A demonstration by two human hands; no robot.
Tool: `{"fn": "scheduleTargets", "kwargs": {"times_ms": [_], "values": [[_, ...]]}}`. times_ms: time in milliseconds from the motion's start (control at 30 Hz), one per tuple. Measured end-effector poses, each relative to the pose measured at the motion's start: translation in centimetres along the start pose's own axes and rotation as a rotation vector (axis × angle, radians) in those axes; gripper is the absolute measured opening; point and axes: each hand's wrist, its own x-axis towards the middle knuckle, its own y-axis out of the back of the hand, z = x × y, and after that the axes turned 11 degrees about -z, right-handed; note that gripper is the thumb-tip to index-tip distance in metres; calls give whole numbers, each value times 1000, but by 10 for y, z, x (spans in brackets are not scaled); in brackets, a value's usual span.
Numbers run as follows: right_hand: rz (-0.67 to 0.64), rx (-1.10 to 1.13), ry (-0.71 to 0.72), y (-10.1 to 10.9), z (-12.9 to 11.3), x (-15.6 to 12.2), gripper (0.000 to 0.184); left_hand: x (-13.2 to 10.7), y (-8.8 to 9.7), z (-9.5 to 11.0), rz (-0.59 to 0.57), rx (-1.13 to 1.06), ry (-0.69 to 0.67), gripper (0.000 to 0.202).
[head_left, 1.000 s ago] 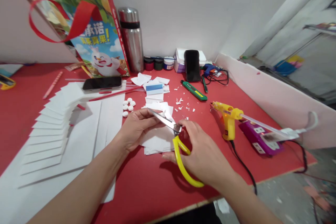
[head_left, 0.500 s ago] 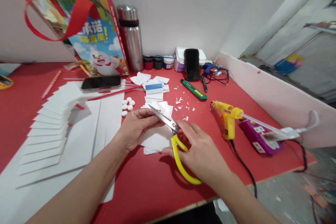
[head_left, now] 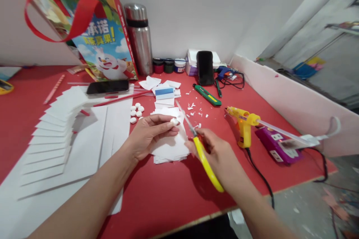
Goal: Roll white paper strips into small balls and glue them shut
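Note:
Between the thumb and fingers of my left hand is a small white piece, perhaps paper or foam. My right hand is closed round the yellow handles of a pair of scissors, whose blades point up and away, just right of the white piece. A stack of white paper lies beneath my left hand. Several small white round discs sit in a cluster beyond my left wrist. White scraps are scattered past the scissors' tips.
A fanned white card structure stands on white sheets at left. To the right lie a yellow glue gun, a purple power strip and a green utility knife. A steel flask and a gift bag stand behind.
The scissors have moved right, away from my left fingers, with my right hand turning them more upright. The small white piece in my left hand now shows clearly.

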Motion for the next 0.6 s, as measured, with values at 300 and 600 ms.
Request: {"fn": "scheduleTargets", "kwargs": {"times_ms": [300,600], "values": [[113,-155,-3,23,0,2,51,0,4,2,-59,-75,-45,24],[31,-321,118,7,-1,-3,55,0,3,2,-40,-29,-14,20]]}}
